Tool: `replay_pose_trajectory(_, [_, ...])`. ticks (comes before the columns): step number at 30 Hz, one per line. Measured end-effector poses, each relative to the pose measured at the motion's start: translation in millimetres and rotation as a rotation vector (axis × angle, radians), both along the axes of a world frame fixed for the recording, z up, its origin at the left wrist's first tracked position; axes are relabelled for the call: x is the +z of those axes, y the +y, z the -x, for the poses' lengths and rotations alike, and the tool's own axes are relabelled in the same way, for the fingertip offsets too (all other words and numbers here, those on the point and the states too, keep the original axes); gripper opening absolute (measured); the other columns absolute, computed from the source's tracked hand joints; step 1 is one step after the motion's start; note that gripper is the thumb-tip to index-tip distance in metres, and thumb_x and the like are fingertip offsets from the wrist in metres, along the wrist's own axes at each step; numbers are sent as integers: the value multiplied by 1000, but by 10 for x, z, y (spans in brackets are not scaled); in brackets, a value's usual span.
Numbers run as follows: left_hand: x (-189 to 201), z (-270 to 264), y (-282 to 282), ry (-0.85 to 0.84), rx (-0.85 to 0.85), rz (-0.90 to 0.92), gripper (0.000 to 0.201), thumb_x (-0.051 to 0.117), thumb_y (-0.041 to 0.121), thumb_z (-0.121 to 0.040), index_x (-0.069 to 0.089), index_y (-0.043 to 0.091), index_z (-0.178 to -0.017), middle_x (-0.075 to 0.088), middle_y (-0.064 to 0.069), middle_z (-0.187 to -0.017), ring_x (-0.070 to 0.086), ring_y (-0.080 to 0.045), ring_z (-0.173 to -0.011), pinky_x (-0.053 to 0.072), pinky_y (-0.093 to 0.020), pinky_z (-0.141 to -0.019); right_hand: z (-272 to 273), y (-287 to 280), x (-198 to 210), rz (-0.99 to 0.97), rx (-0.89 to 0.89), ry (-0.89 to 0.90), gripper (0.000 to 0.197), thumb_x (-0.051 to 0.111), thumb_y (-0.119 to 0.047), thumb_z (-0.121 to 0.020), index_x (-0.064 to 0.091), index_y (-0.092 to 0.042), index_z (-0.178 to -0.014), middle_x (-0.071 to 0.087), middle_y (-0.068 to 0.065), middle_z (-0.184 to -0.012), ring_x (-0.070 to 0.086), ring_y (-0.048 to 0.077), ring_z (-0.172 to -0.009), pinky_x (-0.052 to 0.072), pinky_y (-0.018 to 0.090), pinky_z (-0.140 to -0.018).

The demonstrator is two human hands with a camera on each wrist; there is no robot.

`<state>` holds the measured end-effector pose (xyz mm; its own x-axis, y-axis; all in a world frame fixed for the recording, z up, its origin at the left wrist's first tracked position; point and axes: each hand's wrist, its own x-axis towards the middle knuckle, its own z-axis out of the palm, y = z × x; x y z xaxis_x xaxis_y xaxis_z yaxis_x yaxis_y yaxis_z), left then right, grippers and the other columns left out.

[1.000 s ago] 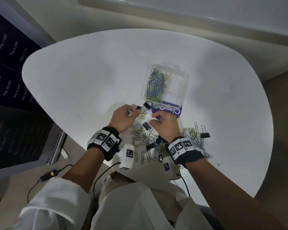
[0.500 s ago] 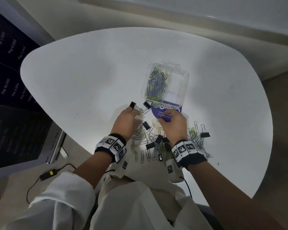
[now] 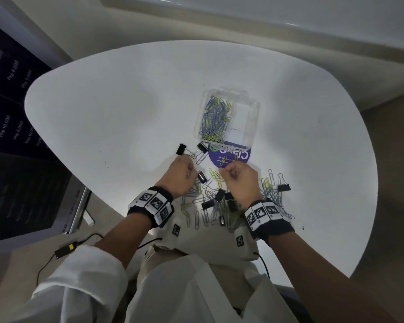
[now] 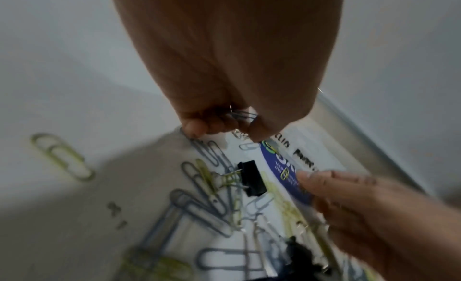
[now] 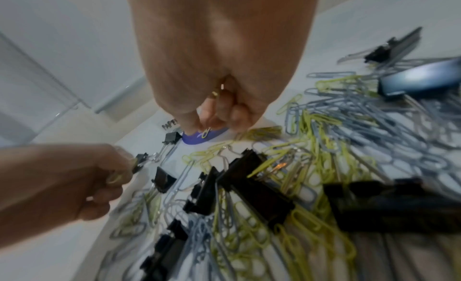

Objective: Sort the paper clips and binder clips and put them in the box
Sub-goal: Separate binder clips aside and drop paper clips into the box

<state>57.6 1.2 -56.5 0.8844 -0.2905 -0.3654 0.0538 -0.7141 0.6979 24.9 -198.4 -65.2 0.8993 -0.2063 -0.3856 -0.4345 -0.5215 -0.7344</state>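
Note:
A clear plastic box [image 3: 249,106] stands open mid-table, grey and yellow paper clips [image 3: 214,120] in its left compartment. Its purple-labelled lid [image 3: 229,156] lies flat in front. Two black binder clips [image 3: 181,149] [image 3: 202,148] lie left of the lid, a third [image 3: 202,177] between my hands. A mixed pile of clips [image 3: 210,206] spreads along the near edge. My left hand [image 3: 189,170] is curled and pinches grey paper clips [image 4: 243,114]. My right hand [image 3: 226,170] is curled over the lid's edge, pinching what looks like a yellow paper clip [image 5: 215,94], mostly hidden.
The round white table [image 3: 126,108] has bare surface at the left and far side. Another binder clip [image 3: 283,187] lies at the right of the pile. A dark screen [image 3: 14,159] stands left of the table, a cable and adapter [image 3: 64,250] below it.
My left hand let go of a binder clip at the left of the lid and drew back to the pile, where it now pinches paper clips. My right hand shifted slightly right.

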Motion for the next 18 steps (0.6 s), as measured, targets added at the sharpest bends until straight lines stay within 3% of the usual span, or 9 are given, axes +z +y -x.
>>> replay_pose_trajectory(4, [165,20,-18,382,399,290,14,52,11,-85,44,11,-74,58,-9,-71,54,-17,-60,43,-29,-60,16,1,26,-400,-274,122,19,48,-18,-103,64,-9,-109,62,5,-77,47,9,-52,42,19,-50])
replay_pose_trajectory(6, [195,20,-13,465,510,446,20,59,6,-77,43,12,-67,63,-14,-68,59,-20,-61,44,-30,-59,16,0,34,-606,-400,168,26,37,-6,-105,60,-3,-117,58,8,-78,41,11,-51,39,22,-47])
replay_pose_trajectory(8, [200,19,-13,480,535,517,26,60,1,-75,41,13,-64,63,-18,-69,62,-23,-63,44,-31,-56,12,-17,55,-670,-425,194,32,32,5,-102,58,-2,-119,59,10,-81,43,12,-55,40,23,-48])
replay_pose_trajectory(10, [209,30,-15,455,516,507,28,60,-2,-75,40,14,-64,62,-21,-69,62,-22,-61,44,-30,-55,6,-41,57,-567,-330,215,37,33,10,-97,60,-7,-117,61,11,-89,46,11,-54,41,23,-48])
replay_pose_trajectory(13, [216,58,1,406,483,441,25,61,1,-72,41,14,-65,61,-27,-69,61,-22,-58,44,-30,-57,-12,-80,44,-263,-86,188,29,48,-1,-95,66,-16,-113,68,6,-94,52,3,-54,43,17,-54])
replay_pose_trajectory(15, [221,76,24,393,487,413,20,60,-1,-70,43,10,-68,59,-21,-65,60,-22,-57,43,-30,-56,-11,-72,61,-123,41,143,23,61,-7,-90,69,-18,-110,65,3,-93,59,6,-69,49,13,-67])
replay_pose_trajectory(18, [228,101,54,384,513,416,15,55,-7,-70,44,4,-72,54,-12,-64,54,-20,-53,41,-26,-51,3,-50,50,45,244,75,28,76,-19,-83,67,-15,-109,54,1,-102,55,12,-89,46,20,-82])
